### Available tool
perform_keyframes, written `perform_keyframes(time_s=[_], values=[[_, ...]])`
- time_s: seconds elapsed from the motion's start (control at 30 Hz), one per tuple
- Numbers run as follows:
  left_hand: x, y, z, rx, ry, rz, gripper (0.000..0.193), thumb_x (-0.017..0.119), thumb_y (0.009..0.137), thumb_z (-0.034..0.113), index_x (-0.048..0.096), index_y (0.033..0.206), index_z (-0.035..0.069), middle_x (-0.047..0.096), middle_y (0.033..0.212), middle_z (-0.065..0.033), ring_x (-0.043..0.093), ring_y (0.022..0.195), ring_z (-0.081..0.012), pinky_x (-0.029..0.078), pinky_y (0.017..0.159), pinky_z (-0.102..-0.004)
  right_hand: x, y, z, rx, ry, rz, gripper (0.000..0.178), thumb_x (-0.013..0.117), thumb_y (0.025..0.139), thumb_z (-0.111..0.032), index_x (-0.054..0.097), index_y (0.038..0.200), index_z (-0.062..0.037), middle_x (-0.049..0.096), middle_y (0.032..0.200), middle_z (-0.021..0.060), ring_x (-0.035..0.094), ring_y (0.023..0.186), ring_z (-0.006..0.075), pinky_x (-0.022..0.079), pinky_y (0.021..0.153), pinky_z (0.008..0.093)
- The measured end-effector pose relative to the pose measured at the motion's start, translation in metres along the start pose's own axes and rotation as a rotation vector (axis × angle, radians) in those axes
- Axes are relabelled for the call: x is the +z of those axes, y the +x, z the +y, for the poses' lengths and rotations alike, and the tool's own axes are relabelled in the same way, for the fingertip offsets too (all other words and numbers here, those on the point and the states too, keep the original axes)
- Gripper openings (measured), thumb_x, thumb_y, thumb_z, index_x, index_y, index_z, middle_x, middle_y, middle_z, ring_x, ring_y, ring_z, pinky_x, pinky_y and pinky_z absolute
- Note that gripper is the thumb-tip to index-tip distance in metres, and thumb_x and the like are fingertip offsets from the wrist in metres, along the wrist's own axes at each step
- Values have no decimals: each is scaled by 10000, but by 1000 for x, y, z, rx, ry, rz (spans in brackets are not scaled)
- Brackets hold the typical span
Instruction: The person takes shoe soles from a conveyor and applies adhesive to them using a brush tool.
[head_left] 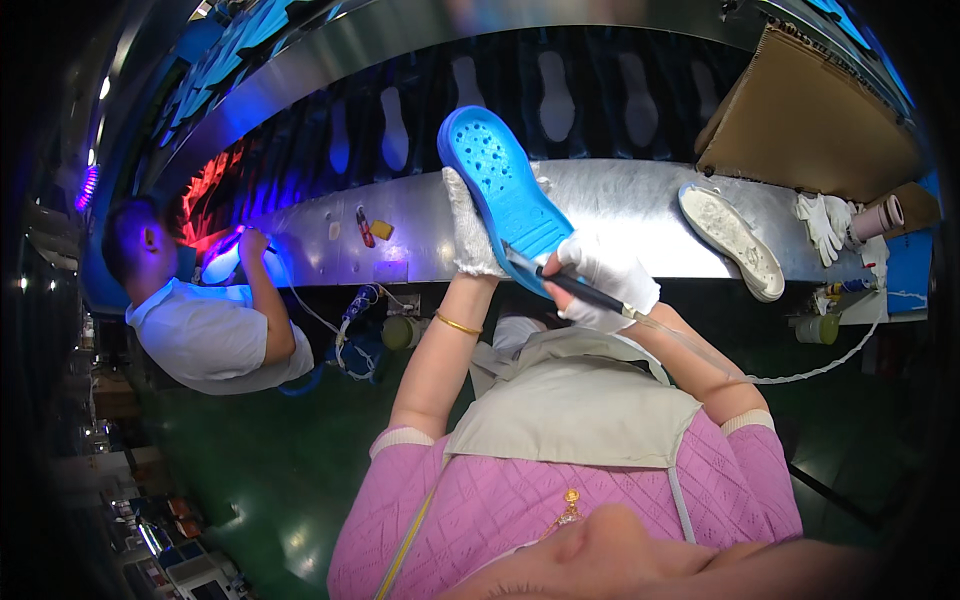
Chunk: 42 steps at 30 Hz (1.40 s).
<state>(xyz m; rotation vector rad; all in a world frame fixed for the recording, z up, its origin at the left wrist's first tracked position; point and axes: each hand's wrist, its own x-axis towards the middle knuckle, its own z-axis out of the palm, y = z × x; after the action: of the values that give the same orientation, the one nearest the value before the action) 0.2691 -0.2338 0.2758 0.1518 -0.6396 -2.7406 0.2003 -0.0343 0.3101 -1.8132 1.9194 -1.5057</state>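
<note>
Head view: toward twelve o'clock, a blue sole is gripped by the left hand; a black-handled tool is clasped by the right hand, its tip at the sole. Toward three, a white sole is carried by the worktop.

The sole lies above the middle of the ledge, between the worker's left hand, at its left edge, and the right hand, which holds a brush at the sole's near end; behind the ledge stands a row of other soles. To the left, a small block lies on the ledge, with a co-worker farther left. To the right follow a second sole, a glove and a spool, with cardboard behind the second sole.
</note>
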Motion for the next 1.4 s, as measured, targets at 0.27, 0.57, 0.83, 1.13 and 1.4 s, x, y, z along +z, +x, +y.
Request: perform_keyframes(time_s=[0.27, 0.57, 0.83, 1.13, 1.4], values=[[44, -21, -16, -37, -158, -143, 1095, 301, 789, 906, 330, 1499, 72, 455, 1433, -198, 513, 1272, -339, 450, 1071, -493, -34, 9, 23, 521, 628, 198, 145, 736, 871, -62, 625, 958, -31, 692, 879, 79, 687, 789, 135, 558, 727, 259], [46, -16, -38, 36, 11, -125, 971, 405, 869, 788, 285, 1528, 86, 373, 1522, -187, 457, 1327, -352, 391, 1121, -484, -14, -10, 1, 370, 817, 21, 155, 705, 874, -39, 569, 947, -23, 670, 999, 142, 680, 803, 160, 552, 723, 283], [55, -14, -30, 179, 81, -210, 994, 431, 866, 774, 237, 1549, 78, 333, 1539, -224, 405, 1369, -402, 370, 1124, -537, -6, -1, -3, -42, 291, 221, 132, 700, 804, 41, 625, 867, -48, 644, 855, 94, 658, 757, 178, 533, 727, 303], [57, -13, -15, 175, 83, -252, 985, 437, 861, 770, 259, 1543, 82, 380, 1504, -244, 427, 1353, -413, 384, 1113, -548, -13, -2, 11, 163, 670, 126, 113, 716, 818, -7, 632, 891, -21, 681, 997, 124, 644, 763, 139, 539, 749, 283], [56, -6, 7, 52, 90, -353, 1003, 493, 865, 727, 236, 1538, 29, 333, 1515, -284, 410, 1353, -463, 345, 1138, -561, -19, 6, 10, 300, 712, 41, 143, 727, 765, 63, 655, 852, -25, 683, 890, 83, 656, 807, 134, 547, 745, 272]])
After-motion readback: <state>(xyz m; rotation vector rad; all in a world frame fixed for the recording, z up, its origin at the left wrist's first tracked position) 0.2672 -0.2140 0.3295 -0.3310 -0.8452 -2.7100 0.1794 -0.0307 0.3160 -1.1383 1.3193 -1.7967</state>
